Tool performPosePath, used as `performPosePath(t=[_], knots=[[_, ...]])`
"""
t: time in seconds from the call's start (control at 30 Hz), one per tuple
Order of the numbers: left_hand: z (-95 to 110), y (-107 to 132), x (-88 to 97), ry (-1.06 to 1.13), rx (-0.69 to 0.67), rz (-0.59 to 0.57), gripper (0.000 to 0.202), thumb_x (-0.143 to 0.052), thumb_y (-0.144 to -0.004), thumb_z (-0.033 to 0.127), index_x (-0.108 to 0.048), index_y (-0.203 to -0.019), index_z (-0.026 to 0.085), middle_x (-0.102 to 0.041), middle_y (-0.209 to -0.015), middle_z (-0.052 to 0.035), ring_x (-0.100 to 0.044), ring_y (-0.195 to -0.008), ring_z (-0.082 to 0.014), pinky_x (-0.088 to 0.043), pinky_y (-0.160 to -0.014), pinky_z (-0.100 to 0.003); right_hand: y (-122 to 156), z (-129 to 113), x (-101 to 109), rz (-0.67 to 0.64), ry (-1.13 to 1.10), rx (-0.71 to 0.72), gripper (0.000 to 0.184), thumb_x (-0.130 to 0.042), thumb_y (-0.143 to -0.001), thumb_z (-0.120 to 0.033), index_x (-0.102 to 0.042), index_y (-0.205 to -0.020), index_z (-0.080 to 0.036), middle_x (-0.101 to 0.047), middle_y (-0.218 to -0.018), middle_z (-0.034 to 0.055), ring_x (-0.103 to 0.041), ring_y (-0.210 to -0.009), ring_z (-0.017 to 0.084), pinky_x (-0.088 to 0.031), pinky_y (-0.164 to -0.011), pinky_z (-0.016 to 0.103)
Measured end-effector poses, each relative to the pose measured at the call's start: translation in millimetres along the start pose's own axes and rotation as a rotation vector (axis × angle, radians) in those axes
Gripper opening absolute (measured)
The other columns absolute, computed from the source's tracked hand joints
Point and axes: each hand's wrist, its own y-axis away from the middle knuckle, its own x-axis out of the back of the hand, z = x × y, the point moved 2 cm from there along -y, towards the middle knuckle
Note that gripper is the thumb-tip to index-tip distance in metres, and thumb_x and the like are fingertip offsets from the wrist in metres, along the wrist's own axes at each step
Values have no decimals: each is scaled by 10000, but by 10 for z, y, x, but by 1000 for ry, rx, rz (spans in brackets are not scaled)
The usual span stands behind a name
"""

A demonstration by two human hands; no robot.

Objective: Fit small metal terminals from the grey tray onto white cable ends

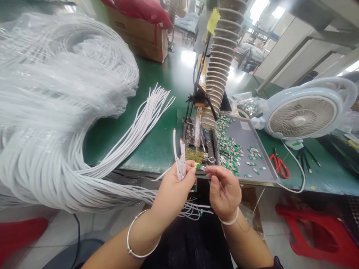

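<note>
**Small green connector (198,166) pinched above the desk's near edge**

Closest to us, our left hand (172,194) closes around several white cable ends (179,160), holding them upright, while its thumb reaches the connector. Our right hand (224,196) pinches the connector between thumb and forefinger, so the hands almost meet there, just above the near edge of the green desk (157,149).

A slipping pinch could drop so small a part among the others or onto the floor. The tip of what looks like a soldering iron (198,130) stands just beyond our fingers, so a careless lean forward could burn skin. Loose wires (193,211) hanging under our hands could snag and tug the work.

Just past our right hand, a metal tray (246,134) holds green-and-silver parts (228,149), heaped along its left side and scattered towards its right. Beyond its far corner lies a clear bag of similar parts (248,107). A huge bundle of white cables (56,112) covers the desk's left side, and a cardboard box (137,33) sits at the far edge.
</note>
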Motion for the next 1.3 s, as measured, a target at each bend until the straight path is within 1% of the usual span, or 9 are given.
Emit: performPosePath(t=[0.07,0.17,0.23,0.37,0.57,0.73,0.9,1.07,1.3], knots=[[-7,-23,-7,17,25,1,130,-597,-741,279,-569,-695,161,-569,-746,21,-435,-518,-60,-358,-512,-206,-6,5,-13,-9,-14,52,384,-501,-818,-68,-504,-1161,-239,-665,-993,63,-646,-885,176,-579,-666,323],[-12,-54,-18,45,49,-19,130,-601,-742,297,-582,-767,171,-458,-550,76,-363,-451,-62,-319,-463,-198,-55,-11,-18,-52,5,105,329,-495,-826,-74,-542,-1114,-227,-676,-986,73,-653,-900,185,-578,-730,360],[-2,-65,-23,54,37,-30,126,-601,-744,299,-581,-771,178,-423,-511,87,-335,-436,-63,-299,-447,-195,-85,-20,-15,-72,34,105,297,-497,-830,-83,-556,-1084,-224,-671,-996,84,-652,-917,197,-570,-760,387],[31,-56,-20,51,5,-24,105,-590,-755,279,-565,-724,181,-469,-565,72,-329,-452,-57,-291,-453,-195,-108,-38,-17,-77,52,104,293,-506,-824,-75,-560,-1075,-216,-663,-1012,99,-643,-940,203,-562,-777,395],[39,-44,-8,46,-14,3,131,-600,-750,262,-546,-680,166,-566,-750,24,-357,-475,-47,-308,-467,-207,-108,-52,-39,-69,65,93,284,-507,-823,-80,-570,-1063,-219,-664,-1003,96,-642,-938,207,-560,-779,395],[25,-56,-3,47,-24,1,145,-598,-762,266,-542,-674,166,-585,-862,20,-373,-504,-34,-320,-486,-194,-119,-61,-47,-66,60,106,326,-520,-803,-44,-569,-1079,-212,-653,-1012,94,-630,-950,196,-554,-797,378],[23,-69,-5,43,-23,-14,144,-594,-769,286,-542,-700,171,-561,-779,30,-366,-486,-38,-320,-473,-195,-167,-94,-60,-45,100,136,297,-504,-819,-63,-573,-1065,-215,-658,-982,94,-641,-918,195,-564,-762,370],[29,-98,5,50,-34,13,145,-606,-756,299,-558,-700,174,-551,-694,42,-365,-467,-47,-322,-471,-205,-207,-106,-80,-33,133,156,268,-492,-833,-89,-575,-1054,-217,-662,-972,98,-650,-904,203,-568,-749,380],[52,-111,19,47,-64,26,138,-610,-756,299,-566,-716,173,-602,-806,34,-395,-474,-34,-330,-466,-198,-243,-110,-105,-19,157,186,280,-492,-836,-91,-566,-1071,-222,-656,-964,94,-646,-903,202,-567,-746,378]])
